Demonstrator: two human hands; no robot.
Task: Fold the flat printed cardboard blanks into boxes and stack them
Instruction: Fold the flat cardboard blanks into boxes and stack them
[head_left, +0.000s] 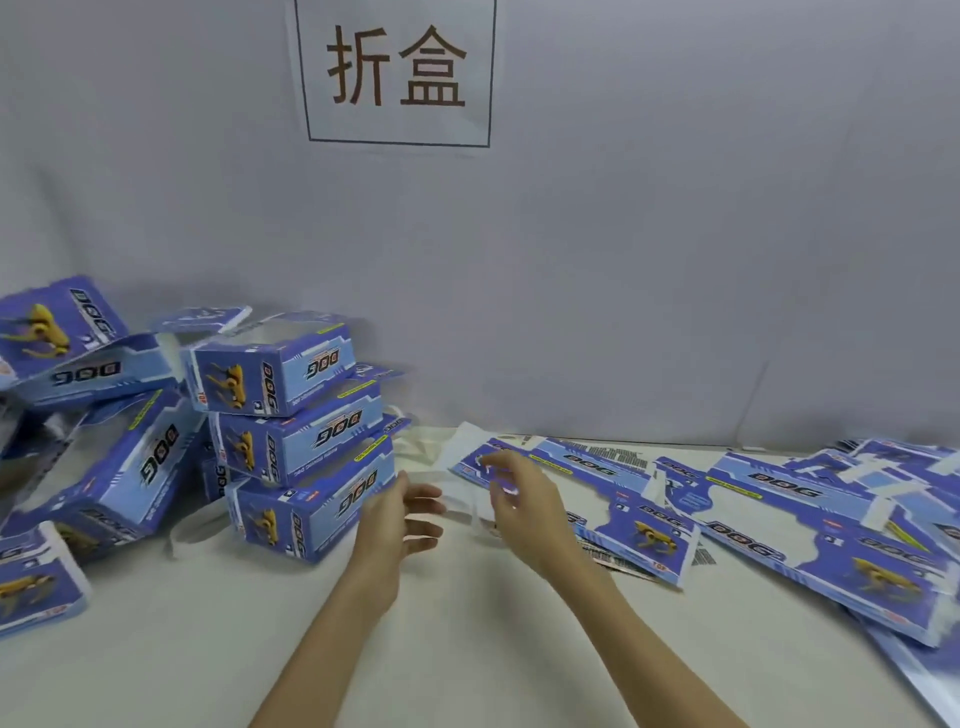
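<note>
A stack of three folded blue DOG boxes (306, 441) stands left of centre, the lowest box (311, 512) on the table. More folded boxes (104, 467) lie tumbled at the far left. Flat printed blanks (644, 512) spread over the right side, with a thicker pile (852, 525) further right. My left hand (400, 519) hovers just right of the stack, fingers spread, holding nothing. My right hand (519, 493) hangs over the left end of the nearest blank, fingers loosely bent and blurred, gripping nothing that I can see.
A white cloth covers the table (441, 649). A grey backdrop (623, 260) rises behind, with a paper sign (397, 73) printed with two characters. One folded box (36, 582) sits at the left edge.
</note>
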